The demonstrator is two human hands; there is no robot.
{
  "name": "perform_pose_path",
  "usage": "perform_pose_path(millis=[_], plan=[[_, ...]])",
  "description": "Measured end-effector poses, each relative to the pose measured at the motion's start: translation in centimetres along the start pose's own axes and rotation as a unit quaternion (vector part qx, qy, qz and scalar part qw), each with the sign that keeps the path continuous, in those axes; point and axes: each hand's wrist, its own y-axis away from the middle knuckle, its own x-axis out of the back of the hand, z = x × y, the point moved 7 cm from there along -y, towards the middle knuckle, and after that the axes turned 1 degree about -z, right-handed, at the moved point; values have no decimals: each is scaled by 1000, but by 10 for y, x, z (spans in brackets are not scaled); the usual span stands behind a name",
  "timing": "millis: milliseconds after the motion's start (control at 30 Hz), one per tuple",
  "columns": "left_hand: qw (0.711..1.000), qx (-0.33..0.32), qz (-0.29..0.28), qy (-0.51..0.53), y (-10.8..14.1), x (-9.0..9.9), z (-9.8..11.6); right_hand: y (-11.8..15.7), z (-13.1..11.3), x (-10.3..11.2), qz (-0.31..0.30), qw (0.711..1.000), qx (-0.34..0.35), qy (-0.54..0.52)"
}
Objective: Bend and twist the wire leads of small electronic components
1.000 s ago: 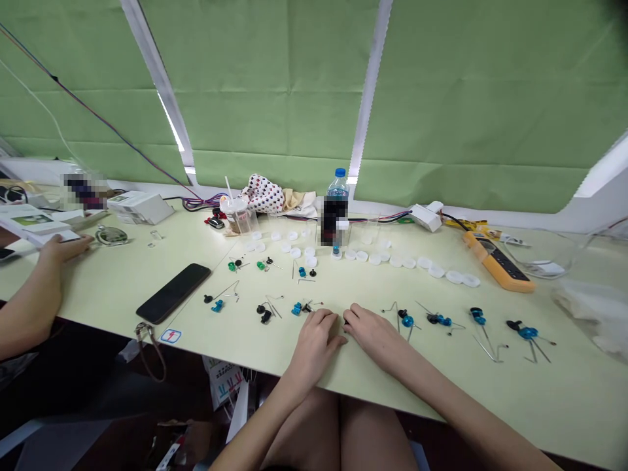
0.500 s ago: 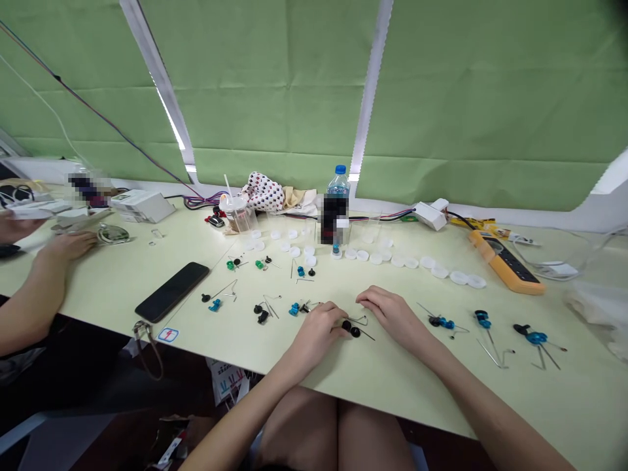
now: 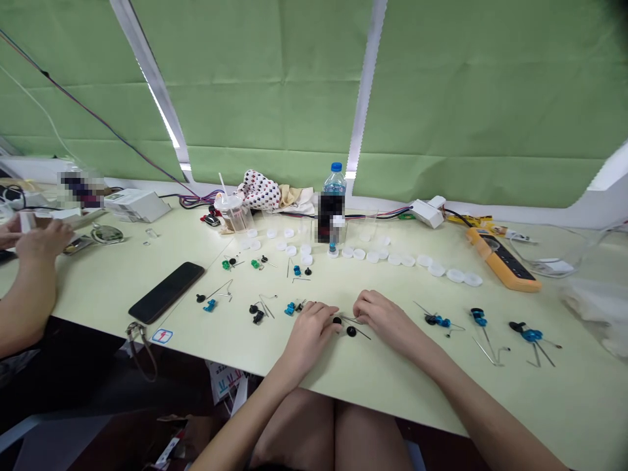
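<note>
Between my hands on the pale table (image 3: 373,379) lie two small black round parts, the nearer one (image 3: 351,331) in plain view, with thin metal rods (image 3: 363,333) beside them. My left hand (image 3: 311,330) rests beside the other black part (image 3: 337,320), fingertips at its edge; whether it grips the part is unclear. My right hand (image 3: 385,319) has its fingers drawn together over the end of a thin bent rod. A blue part (image 3: 290,308) lies just left of my left hand. To the right of my right hand sits a blue and black part (image 3: 441,321) with rods.
More small sets of parts and rods lie on both sides. White round caps (image 3: 394,260) run in a row behind, near a bottle (image 3: 335,183). A phone (image 3: 167,292) lies left, an orange power strip (image 3: 505,261) right. Another person's hands (image 3: 42,239) are at the far left.
My right hand has moved left and down onto the bent rod. The black parts now lie farther apart. At the far left, the other person's hand has shifted left. The view has moved slightly.
</note>
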Motion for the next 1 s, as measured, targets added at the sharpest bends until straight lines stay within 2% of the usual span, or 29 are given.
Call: perform_pose_path(millis=[133,200,367,500,600,700,833,1000], plan=[[998,0,61,18,0,14,0,1,1,-2,-3,1000,2,19],[997,-3,69,20,-5,21,1,2,1,-2,3,1000,5,25],[998,-56,28,-3,-42,35,17,2,5,0,9,1000,-3,9],[996,-90,3,20,-76,37,23,0,12,7,18,997,-45,-60],[993,-101,-4,66,-84,34,19,-1,13,18,60,988,-67,-125],[992,-96,-20,77,-79,28,11,-1,9,27,94,972,-47,-210],[989,-105,-98,43,-72,22,2,1,8,33,136,942,-48,-302],[958,-89,-271,-12,-62,7,-9,4,16,35,175,908,-93,-368]])
